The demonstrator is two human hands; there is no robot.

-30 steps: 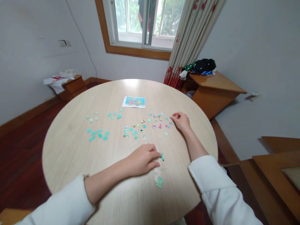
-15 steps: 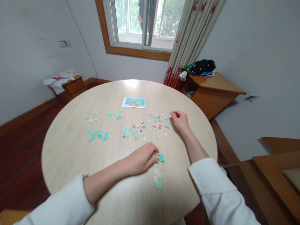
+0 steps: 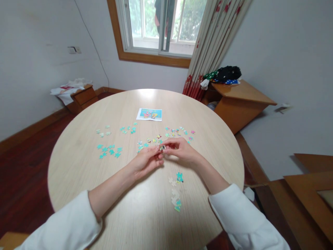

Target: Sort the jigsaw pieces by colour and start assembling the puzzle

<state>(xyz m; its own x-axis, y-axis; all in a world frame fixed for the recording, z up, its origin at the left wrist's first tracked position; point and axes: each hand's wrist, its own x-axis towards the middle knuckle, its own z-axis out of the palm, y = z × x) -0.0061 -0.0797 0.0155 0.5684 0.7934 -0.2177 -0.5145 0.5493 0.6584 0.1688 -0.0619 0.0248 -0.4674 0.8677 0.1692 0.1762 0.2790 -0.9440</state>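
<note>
I see the left hand (image 3: 148, 160) and right hand (image 3: 179, 149) pinching one puzzle piece (image 3: 162, 147), screening knobbed loose pieces (image 3: 154, 140) behind; farther off lies a paper picture (image 3: 149, 114), nearer a jagged pale strip (image 3: 175, 193), underneath a wood-grained table (image 3: 125, 215).

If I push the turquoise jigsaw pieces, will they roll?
The turquoise jigsaw pieces probably won't roll, having knobbly edges and lying flat. They'd likely slide on the shiny, pale round table, and look small enough to be light.
</note>
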